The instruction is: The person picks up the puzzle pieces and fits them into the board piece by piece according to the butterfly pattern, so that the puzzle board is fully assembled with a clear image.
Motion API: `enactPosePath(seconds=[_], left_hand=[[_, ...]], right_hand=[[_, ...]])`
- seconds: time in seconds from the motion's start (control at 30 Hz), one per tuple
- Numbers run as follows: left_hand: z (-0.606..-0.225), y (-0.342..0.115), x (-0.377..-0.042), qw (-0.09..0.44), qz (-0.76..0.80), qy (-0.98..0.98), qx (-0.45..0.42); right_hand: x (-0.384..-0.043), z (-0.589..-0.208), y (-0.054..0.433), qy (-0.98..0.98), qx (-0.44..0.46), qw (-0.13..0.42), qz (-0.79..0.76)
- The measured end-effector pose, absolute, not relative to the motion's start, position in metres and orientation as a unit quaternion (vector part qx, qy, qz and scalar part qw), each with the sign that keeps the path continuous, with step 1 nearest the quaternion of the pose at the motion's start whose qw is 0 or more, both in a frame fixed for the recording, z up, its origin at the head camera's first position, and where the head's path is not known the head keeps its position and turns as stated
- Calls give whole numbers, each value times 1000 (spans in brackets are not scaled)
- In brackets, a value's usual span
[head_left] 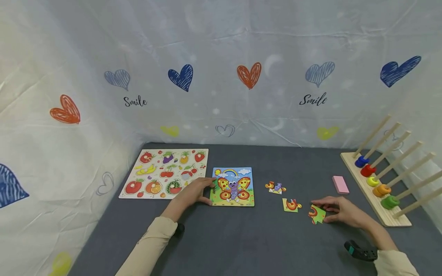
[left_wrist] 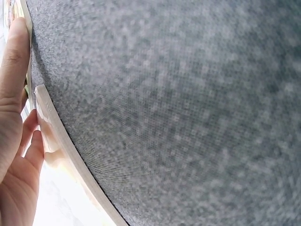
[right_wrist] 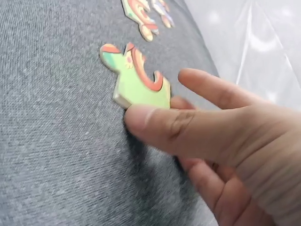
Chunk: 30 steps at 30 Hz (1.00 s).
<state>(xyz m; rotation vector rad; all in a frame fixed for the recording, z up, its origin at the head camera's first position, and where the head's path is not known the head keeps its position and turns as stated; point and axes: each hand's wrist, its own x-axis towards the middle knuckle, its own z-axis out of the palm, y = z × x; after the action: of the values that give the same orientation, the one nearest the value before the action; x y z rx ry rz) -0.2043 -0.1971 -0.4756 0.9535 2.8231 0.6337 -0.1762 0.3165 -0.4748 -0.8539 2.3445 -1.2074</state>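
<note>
My left hand (head_left: 193,191) rests at the left side of a butterfly puzzle (head_left: 233,187) lying flat, its thumb and fingertips touching the edge. In the left wrist view, the left thumb (left_wrist: 14,61) lies straight along that edge. My right hand (head_left: 348,212) pinches a green corner puzzle piece (head_left: 319,215) with a red-orange swirl. The right wrist view shows this piece (right_wrist: 141,89) tilted, with the thumb on its near edge and the index finger stretched past it. Two more pieces, one yellow-green with a swirl (head_left: 291,206) and one with purple (head_left: 276,188), lie between puzzle and right hand.
A fruit puzzle board (head_left: 162,174) lies at the back left, partly beneath the left hand's reach. A pink block (head_left: 340,184) sits near a wooden peg stand (head_left: 376,191) with coloured rings at right. A printed curtain (head_left: 221,107) hangs behind the grey table (head_left: 241,245).
</note>
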Motion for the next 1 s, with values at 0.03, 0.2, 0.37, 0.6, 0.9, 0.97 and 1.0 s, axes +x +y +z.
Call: enactPosePath(seconds=[0.03, 0.2, 0.37, 0.6, 0.9, 0.97, 1.0], left_hand=[[-475, -197, -204, 48, 209, 925, 313], [-474, -197, -205, 48, 207, 925, 315], [-475, -198, -205, 47, 203, 927, 313], [-474, -197, -204, 46, 206, 924, 319], [-472, -195, -205, 46, 213, 919, 328], [-473, -195, -205, 44, 212, 919, 329], [-473, -195, -205, 43, 211, 920, 329]], right_hand=[[-176, -474, 316, 834, -310, 182, -418], [-177, -473, 312, 843, -338, 168, -384], [-173, -474, 304, 874, -284, 136, -372], [-163, -475, 288, 927, -191, 55, -319], [-178, -478, 315, 817, -303, 144, -469], [-179, -480, 317, 806, -312, 149, -480], [-178, -481, 316, 808, -310, 146, -480]])
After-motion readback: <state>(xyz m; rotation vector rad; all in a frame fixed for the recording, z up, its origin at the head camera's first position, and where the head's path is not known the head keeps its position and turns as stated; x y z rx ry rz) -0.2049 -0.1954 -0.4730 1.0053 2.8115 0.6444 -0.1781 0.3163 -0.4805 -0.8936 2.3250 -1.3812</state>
